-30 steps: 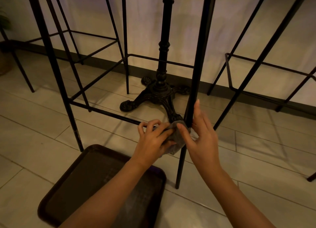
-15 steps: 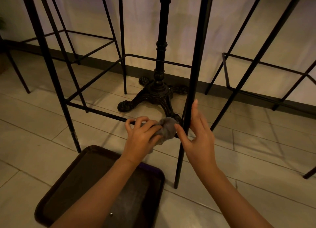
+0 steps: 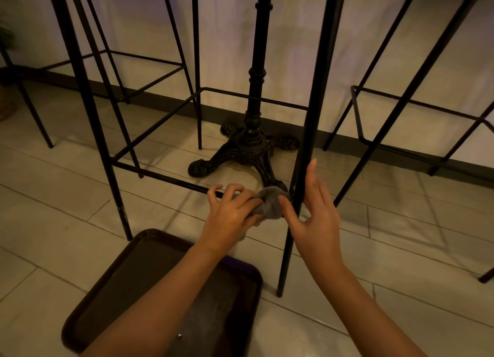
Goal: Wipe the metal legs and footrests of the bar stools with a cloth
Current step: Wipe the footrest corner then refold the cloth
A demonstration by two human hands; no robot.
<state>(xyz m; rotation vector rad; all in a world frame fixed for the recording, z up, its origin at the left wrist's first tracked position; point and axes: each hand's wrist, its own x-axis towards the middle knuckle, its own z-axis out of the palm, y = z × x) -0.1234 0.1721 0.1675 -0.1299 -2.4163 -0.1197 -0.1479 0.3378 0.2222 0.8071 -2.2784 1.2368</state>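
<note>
A black metal bar stool stands right in front of me, its near right leg (image 3: 314, 94) running down to the tiled floor. Its front footrest bar (image 3: 160, 177) crosses low between the near legs. My left hand (image 3: 231, 216) presses a grey cloth (image 3: 270, 203) onto the footrest where it meets that leg. My right hand (image 3: 312, 217) cups the same leg, thumb on one side and fingers on the other, touching the cloth's edge. The joint itself is hidden under the cloth.
A dark brown tray (image 3: 112, 289) lies on the floor under my left forearm. An ornate cast-iron table base (image 3: 248, 148) stands behind the stool. More black stools stand at the left (image 3: 149, 84) and right (image 3: 374, 132), against a pale wall.
My left hand with the cloth has slid left along the footrest, away from the leg, bunching the cloth. My right hand stays on the leg.
</note>
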